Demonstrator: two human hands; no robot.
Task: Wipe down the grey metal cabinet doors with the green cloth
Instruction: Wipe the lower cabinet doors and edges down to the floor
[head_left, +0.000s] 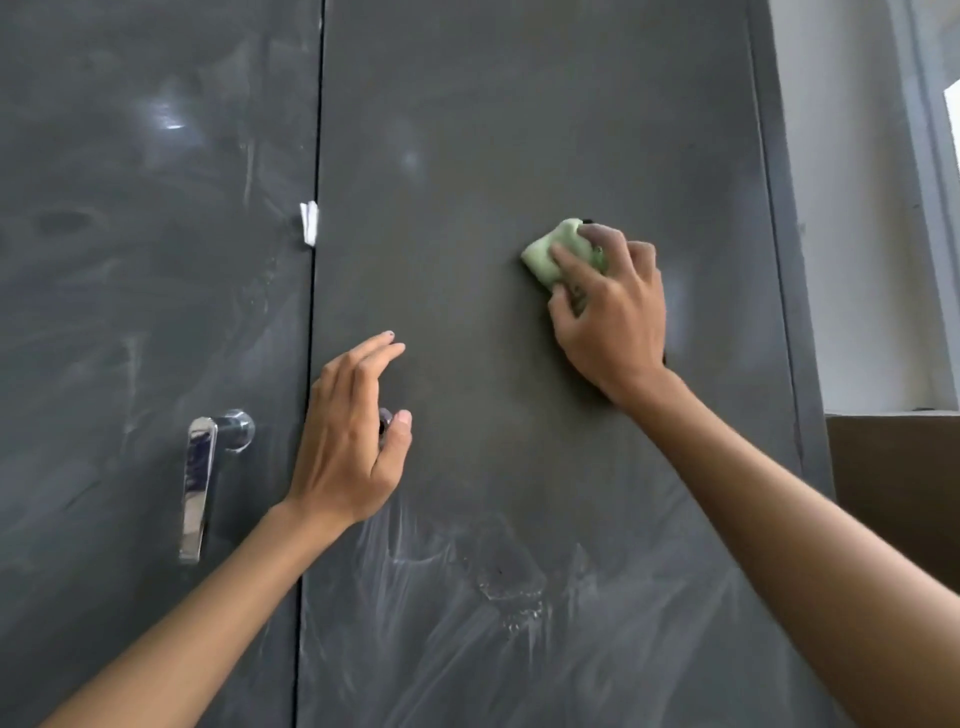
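Observation:
Two grey metal cabinet doors fill the view, the left door (145, 286) and the right door (493, 156), split by a dark vertical seam. My right hand (608, 312) grips a bunched green cloth (545, 252) and presses it against the right door at mid height. My left hand (348, 431) hovers with relaxed, slightly bent fingers by the seam, in front of a small round lock (385, 421) on the right door. White streaks and smears cover the lower part of the right door.
A chrome lever handle (200, 478) hangs on the left door. A scrap of white tape (309, 222) sticks at the seam. A pale wall (852, 208) and a brown ledge (893, 457) lie to the right of the cabinet.

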